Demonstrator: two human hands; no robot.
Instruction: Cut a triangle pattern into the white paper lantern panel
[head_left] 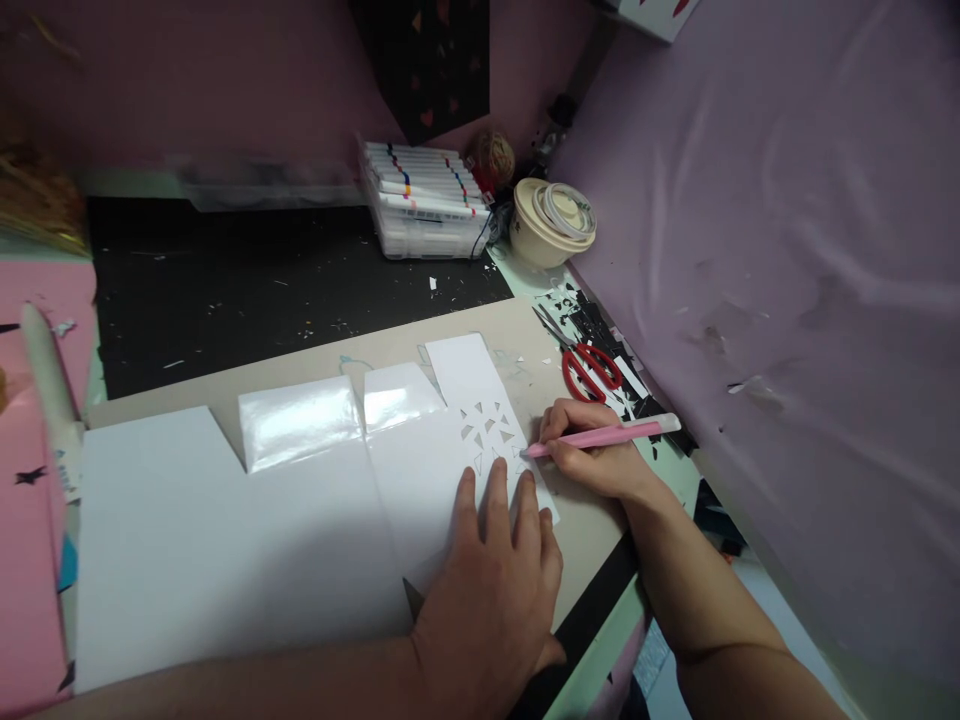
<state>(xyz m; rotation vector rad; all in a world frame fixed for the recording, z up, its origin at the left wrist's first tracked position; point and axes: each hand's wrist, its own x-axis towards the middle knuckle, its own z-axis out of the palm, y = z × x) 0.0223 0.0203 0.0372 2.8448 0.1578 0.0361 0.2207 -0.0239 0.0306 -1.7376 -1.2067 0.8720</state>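
Observation:
My left hand [499,570] lies flat, fingers stretched out, pressing on a large white card [225,540] shaped like an unfolded box. My right hand [592,455] is closed round a pink craft knife [607,435], whose tip touches the card's right panel beside a cluster of small triangular cut-outs [487,428]. The card rests on a beige board [390,345].
Red-handled scissors [589,368] lie among black paper scraps just behind my right hand. Further back stand a clear box of markers [427,200], a cream bowl with tape rolls [551,222] and a ball of twine [491,157]. Pink paper [37,480] lies at left, a purple sheet [787,250] at right.

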